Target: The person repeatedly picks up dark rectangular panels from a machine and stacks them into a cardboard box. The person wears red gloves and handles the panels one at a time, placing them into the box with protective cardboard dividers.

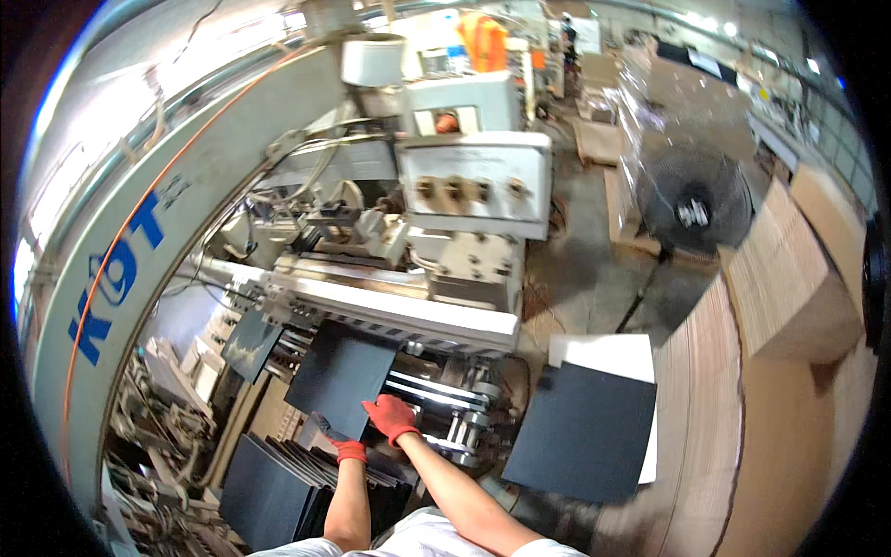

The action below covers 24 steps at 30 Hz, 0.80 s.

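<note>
A flat black board [342, 369] lies on the machine's feed bed, its far edge beneath the long white crossbar. My right hand [392, 418], in a red glove, is closed at the board's right edge near its front corner. My left hand [342, 440], in a red glove with dark-coated fingers, is at the near edge with its fingers stretched out along it. A stack of black boards [269, 492] stands below my left hand, partly hidden by my left forearm.
Metal rollers [436, 390] lie right of the board, and a control box [475, 186] with knobs stands behind. Another black board [585, 434] rests on a white sheet [603, 351] at right. Cardboard stacks [696, 408] and a fan [694, 200] stand farther right. A grey machine arm [186, 204] arches at left.
</note>
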Available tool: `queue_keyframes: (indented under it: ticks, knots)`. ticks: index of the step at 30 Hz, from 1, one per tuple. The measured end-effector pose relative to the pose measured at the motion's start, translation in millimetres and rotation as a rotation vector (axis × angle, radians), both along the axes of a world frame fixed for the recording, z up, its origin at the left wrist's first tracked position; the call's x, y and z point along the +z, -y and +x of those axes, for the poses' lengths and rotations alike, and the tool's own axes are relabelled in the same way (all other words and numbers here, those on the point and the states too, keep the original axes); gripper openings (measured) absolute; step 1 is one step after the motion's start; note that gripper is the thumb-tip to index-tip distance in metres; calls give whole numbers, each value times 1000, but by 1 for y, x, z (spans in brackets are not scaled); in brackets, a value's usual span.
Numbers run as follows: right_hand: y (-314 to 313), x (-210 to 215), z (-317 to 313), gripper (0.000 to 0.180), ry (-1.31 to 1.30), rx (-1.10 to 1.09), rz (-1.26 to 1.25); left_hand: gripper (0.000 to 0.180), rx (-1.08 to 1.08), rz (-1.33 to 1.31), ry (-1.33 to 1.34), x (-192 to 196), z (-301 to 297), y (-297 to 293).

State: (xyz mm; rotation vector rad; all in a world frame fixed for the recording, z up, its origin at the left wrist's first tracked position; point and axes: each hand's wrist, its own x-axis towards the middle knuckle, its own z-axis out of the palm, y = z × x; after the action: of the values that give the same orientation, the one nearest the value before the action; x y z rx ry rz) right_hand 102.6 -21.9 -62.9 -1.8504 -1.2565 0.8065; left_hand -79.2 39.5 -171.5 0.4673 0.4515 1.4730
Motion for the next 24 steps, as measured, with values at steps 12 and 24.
queue_keyframes:
  ticks: [12,24]
  knots:
    - [7,10,3,45,-72,-102,75,66,-15,-243,-237,54,1,21]
    - [-5,-3,-12,39,-96,-175,92,68,17,-301,-363,60,6,29]
